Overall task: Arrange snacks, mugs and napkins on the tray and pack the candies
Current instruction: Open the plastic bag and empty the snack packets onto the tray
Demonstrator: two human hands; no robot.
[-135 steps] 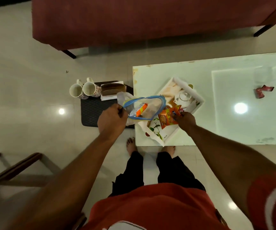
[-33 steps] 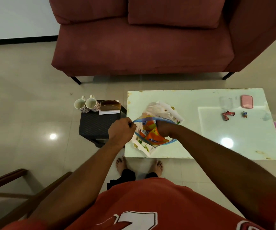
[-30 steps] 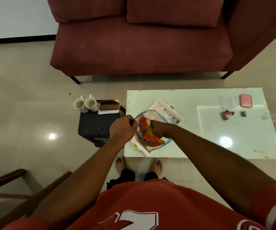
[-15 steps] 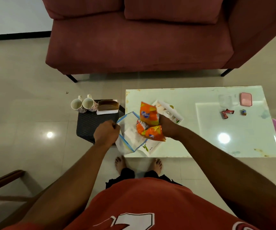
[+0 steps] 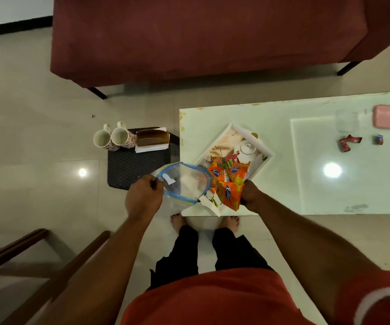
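Head view, looking down past my red shirt: my left hand (image 5: 143, 198) is closed, pinching the rim of a clear zip bag (image 5: 184, 182) with a blue seal, its mouth gaping and held over the table's near-left corner. My right hand (image 5: 251, 195) is fisted around the lower end of an orange snack packet (image 5: 230, 195); more orange packets (image 5: 232, 171) lie on the white tray (image 5: 263, 152) on the glass table (image 5: 283, 188). Two mugs (image 5: 113, 138) and a napkin holder (image 5: 151, 138) stand on the black stool (image 5: 135, 168). Candies (image 5: 348, 141) lie far right on the table.
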